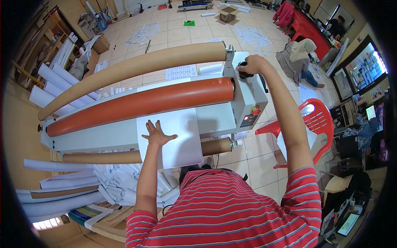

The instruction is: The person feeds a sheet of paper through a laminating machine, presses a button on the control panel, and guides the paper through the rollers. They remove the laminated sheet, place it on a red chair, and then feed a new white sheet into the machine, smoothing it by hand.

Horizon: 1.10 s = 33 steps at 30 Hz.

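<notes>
My left hand [155, 134] lies flat with spread fingers on a white sheet [180, 138]. The sheet runs over the front bed of a roller laminating machine [215, 119] and passes under its red-orange roller [153, 103]. At the machine's right end, my right hand [253, 66] is wrapped around a black hand wheel [244, 71] on top of the grey housing. A brown cardboard tube [140, 62] spans the machine's far side. Below the bed sits another cardboard tube [103, 158]. On the housing's front is a red button [256, 112] above a small lit panel.
A red plastic chair [324, 126] stands to my right, beyond it a person [295, 58] sits on the floor. Rolled white paper [58, 89] and crumpled paper [124, 182] lie at the left. Another person [366, 128] is at the right edge.
</notes>
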Each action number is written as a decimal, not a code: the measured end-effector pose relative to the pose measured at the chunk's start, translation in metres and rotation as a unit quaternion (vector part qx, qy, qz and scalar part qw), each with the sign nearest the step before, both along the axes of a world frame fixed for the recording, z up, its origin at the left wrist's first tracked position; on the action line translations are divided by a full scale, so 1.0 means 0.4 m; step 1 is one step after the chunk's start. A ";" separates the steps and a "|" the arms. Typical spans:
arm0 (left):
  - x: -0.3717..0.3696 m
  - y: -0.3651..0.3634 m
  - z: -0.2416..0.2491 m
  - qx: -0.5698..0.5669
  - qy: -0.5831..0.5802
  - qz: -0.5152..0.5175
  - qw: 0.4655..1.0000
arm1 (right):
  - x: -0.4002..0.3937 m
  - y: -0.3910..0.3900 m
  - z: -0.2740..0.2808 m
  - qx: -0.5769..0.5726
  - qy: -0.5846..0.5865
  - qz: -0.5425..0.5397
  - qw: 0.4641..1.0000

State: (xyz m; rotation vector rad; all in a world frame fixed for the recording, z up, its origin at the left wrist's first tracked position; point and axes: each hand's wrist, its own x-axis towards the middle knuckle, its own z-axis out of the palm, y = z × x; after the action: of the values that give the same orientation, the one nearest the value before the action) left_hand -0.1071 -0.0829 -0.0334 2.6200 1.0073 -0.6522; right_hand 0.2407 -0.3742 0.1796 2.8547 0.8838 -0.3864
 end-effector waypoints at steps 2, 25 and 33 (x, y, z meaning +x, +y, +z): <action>-0.002 0.002 -0.004 -0.002 -0.009 0.007 1.000 | -0.001 -0.121 -0.031 0.282 0.074 0.003 0.957; 0.013 0.006 0.016 -0.008 0.030 0.003 1.000 | -0.379 -0.382 -0.628 0.666 0.127 -0.295 0.673; 0.024 0.016 0.016 -0.007 0.021 0.001 1.000 | -0.387 -0.388 -0.646 0.663 0.121 -0.305 0.673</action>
State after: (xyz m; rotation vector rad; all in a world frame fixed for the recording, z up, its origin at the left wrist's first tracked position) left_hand -0.0977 -0.0764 -0.0268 2.6031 1.0134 -0.7146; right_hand 0.0858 -0.5292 -0.0787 4.5740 0.0097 -0.1571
